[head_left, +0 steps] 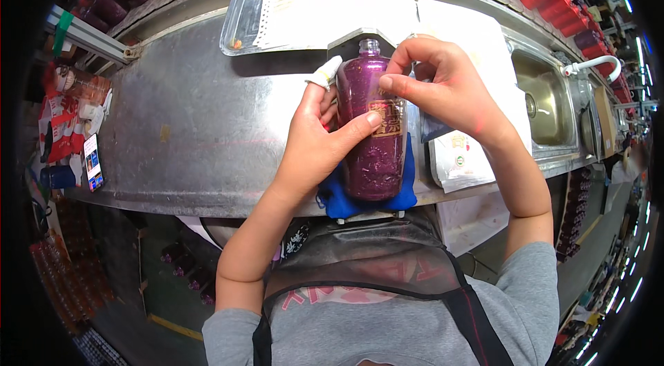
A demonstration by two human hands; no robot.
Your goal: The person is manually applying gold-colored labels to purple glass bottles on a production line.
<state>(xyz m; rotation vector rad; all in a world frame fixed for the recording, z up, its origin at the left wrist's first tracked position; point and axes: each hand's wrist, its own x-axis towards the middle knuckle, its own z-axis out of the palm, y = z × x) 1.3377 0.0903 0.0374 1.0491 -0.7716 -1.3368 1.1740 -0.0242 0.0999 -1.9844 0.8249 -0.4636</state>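
A purple glittery glass bottle with a clear neck and a gold label panel lies in front of me, its neck pointing away. My left hand is closed around its left side, thumb pressed on the front beside the gold panel. A white wrap covers one fingertip of that hand. Above the panel, my right hand is at the bottle's upper right, thumb and forefinger pinched together. Whatever lies between those fingertips is too small to make out. Under the bottle's base is a blue cloth at the table edge.
A clear tray and a white sheet lie at the far side of the metal table. White printed sheets lie right, before a sink. Purple and red bottles line the back. A phone stands left.
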